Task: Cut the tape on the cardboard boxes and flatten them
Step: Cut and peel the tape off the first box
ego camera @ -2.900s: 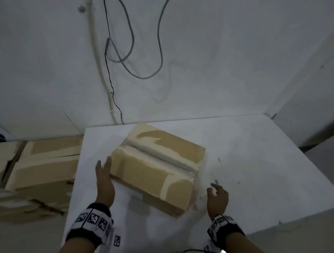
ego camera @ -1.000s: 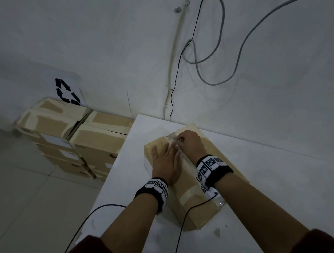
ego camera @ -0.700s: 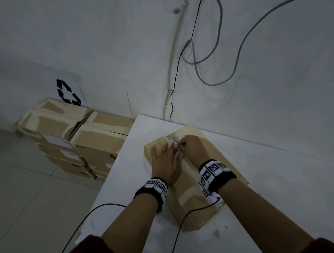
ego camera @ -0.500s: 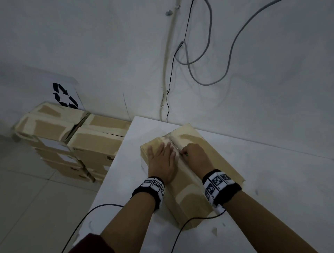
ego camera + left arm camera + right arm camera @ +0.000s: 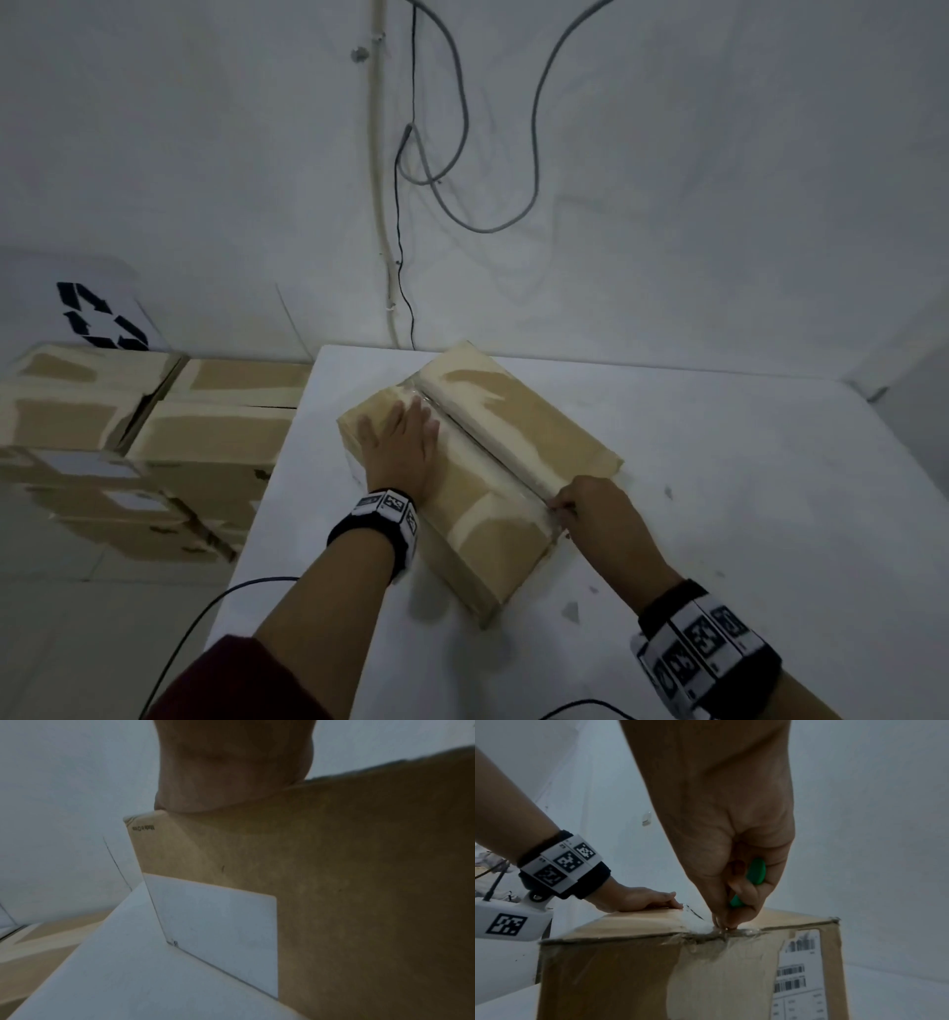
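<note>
A taped cardboard box (image 5: 518, 431) lies on the white table (image 5: 719, 488), its clear tape seam (image 5: 477, 452) running along the top. My left hand (image 5: 398, 442) lies flat on the box's left flap with straight fingers, also in the right wrist view as the left hand (image 5: 639, 899). My right hand (image 5: 590, 509) sits at the near end of the seam and grips a small green cutter (image 5: 753, 876), whose tip meets the torn tape at the box's top edge (image 5: 721, 929). The blade itself is hidden by my fingers. A shipping label (image 5: 795, 977) is on the box's end face.
Several taped cardboard boxes (image 5: 154, 437) are stacked on the floor left of the table, below a recycling sign (image 5: 97, 318). Cables (image 5: 436, 169) hang on the wall behind. A white label (image 5: 218, 927) is on the box's side. Bare table lies to the right.
My right hand has drawn the cutter along the seam from the far end of the box to its near edge. My left hand stayed flat on the left flap.
</note>
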The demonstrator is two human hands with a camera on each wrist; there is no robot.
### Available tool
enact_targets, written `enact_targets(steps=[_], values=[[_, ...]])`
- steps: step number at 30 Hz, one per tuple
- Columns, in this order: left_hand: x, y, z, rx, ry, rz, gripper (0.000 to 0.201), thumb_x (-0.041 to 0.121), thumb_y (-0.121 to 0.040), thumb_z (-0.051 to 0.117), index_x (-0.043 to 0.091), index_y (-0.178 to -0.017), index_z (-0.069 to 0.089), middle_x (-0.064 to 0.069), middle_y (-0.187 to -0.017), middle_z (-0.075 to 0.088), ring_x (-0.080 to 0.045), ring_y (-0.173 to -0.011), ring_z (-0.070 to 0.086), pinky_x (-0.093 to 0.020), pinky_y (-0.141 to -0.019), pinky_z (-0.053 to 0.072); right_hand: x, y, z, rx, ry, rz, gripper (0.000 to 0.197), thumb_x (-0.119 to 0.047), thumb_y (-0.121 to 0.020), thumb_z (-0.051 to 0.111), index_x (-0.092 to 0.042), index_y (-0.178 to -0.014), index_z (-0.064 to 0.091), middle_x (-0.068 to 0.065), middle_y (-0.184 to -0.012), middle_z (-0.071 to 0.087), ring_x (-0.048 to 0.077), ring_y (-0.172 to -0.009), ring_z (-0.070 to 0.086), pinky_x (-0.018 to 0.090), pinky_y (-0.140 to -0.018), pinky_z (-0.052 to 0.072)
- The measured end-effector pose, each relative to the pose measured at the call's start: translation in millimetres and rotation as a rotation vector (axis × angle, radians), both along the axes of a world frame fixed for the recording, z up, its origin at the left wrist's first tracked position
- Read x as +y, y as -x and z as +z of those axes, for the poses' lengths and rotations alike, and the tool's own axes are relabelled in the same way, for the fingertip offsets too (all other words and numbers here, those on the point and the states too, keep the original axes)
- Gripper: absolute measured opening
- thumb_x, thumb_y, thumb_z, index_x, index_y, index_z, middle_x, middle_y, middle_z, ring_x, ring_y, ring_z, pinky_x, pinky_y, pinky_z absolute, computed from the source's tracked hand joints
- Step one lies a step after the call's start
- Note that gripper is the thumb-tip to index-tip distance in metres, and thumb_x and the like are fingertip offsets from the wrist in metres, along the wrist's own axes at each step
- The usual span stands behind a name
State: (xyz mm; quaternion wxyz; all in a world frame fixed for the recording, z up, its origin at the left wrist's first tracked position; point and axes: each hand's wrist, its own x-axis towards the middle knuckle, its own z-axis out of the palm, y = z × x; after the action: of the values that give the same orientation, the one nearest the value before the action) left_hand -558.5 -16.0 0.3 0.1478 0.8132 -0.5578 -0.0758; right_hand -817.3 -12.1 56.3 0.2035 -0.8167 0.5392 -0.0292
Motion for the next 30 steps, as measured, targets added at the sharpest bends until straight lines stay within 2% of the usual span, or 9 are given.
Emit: enact_targets(steps=[4,6,8,11,13,15,18,23,30], values=[[2.8,4.2,2.2,-0.026,-0.061,0.010,0.082,0.055,-0.084,-0.010,0.021,-0.150,0.023,0.007,-0.155,0.028,-0.014,-0.146,0.016,-0.061,-0.113,0.002,7.4,10.1,-6.1,-0.049,0.053,-0.009,0.022,-0.014,-0.098,0.055,-0.016,-0.106,0.075,0.000,-0.103,0.063,0.018,-0.097,0.060,0.019,-0.076,0.036],[9.3,6.6,1.7,-0.031,-0.098,0.044,0.062,0.051,-0.098,0.010,0.021,-0.151,0.021,0.007,-0.158,0.021,-0.016,-0.147,0.013,-0.063,-0.113,0.002,8.1,10.9,-5.8,-0.063,0.093,-0.006,0.023,-0.015,-0.099,0.054,-0.018,-0.106,0.076,0.000,-0.099,0.064,0.019,-0.092,0.061,0.020,-0.071,0.036],[18.7,12.8,0.3,-0.029,-0.125,0.109,0.058,0.047,-0.101,0.023,0.020,-0.152,0.020,0.005,-0.160,0.016,-0.019,-0.147,0.011,-0.064,-0.112,0.000,2.6,12.1,-4.6,-0.085,0.153,-0.013,0.023,-0.016,-0.098,0.055,-0.022,-0.106,0.076,-0.002,-0.098,0.067,0.018,-0.091,0.063,0.023,-0.068,0.040],[29.7,26.7,4.4,-0.030,-0.132,0.196,0.058,0.041,-0.101,0.020,0.011,-0.150,0.025,-0.007,-0.159,0.020,-0.030,-0.145,0.017,-0.065,-0.111,0.003,-11.8,11.6,-1.2,-0.120,0.155,-0.024,0.024,-0.015,-0.097,0.055,-0.023,-0.105,0.076,-0.004,-0.104,0.071,0.017,-0.098,0.064,0.023,-0.073,0.043],[32.5,36.7,10.6,-0.083,-0.017,0.017,0.054,0.038,-0.099,0.021,0.010,-0.140,0.042,-0.011,-0.147,0.042,-0.032,-0.136,0.035,-0.059,-0.110,0.019,-17.2,11.0,-0.5,-0.119,0.139,-0.013,0.022,-0.017,-0.098,0.055,-0.021,-0.105,0.075,-0.004,-0.106,0.071,0.016,-0.099,0.063,0.023,-0.075,0.042],[33.7,52.2,15.6,-0.008,0.133,-0.368,0.056,0.047,-0.096,0.020,0.015,-0.128,0.054,-0.004,-0.130,0.056,-0.026,-0.122,0.049,-0.050,-0.108,0.028,-17.4,12.5,-1.9,-0.138,0.144,-0.018,0.018,-0.018,-0.097,0.057,-0.021,-0.103,0.074,-0.003,-0.103,0.071,0.016,-0.096,0.063,0.021,-0.071,0.041],[32.6,82.1,18.3,0.076,0.096,-0.712,0.061,0.063,-0.090,0.031,0.021,-0.126,0.056,0.002,-0.127,0.056,-0.017,-0.120,0.048,-0.036,-0.107,0.029,-16.4,16.7,-5.8,-0.203,0.135,-0.041,0.012,-0.018,-0.094,0.061,-0.019,-0.098,0.072,-0.001,-0.097,0.070,0.016,-0.091,0.063,0.022,-0.069,0.040],[26.2,97.3,15.7,0.069,0.088,-0.685,0.071,0.074,-0.076,0.055,0.021,-0.123,0.051,0.005,-0.119,0.050,-0.014,-0.112,0.045,-0.032,-0.100,0.032,-12.0,22.3,-12.3,-0.245,0.145,-0.031,0.010,-0.017,-0.095,0.061,-0.016,-0.097,0.071,0.002,-0.095,0.066,0.019,-0.089,0.061,0.029,-0.076,0.048],[7.4,110.0,40.9,-0.009,-0.188,-0.652,0.084,0.066,-0.060,0.077,0.011,-0.118,0.051,-0.007,-0.115,0.044,-0.024,-0.110,0.034,-0.037,-0.100,0.032,-10.7,25.6,-14.7,-0.283,0.148,-0.068,0.012,-0.013,-0.094,0.061,-0.013,-0.096,0.073,0.005,-0.094,0.068,0.019,-0.086,0.062,0.023,-0.072,0.041]])
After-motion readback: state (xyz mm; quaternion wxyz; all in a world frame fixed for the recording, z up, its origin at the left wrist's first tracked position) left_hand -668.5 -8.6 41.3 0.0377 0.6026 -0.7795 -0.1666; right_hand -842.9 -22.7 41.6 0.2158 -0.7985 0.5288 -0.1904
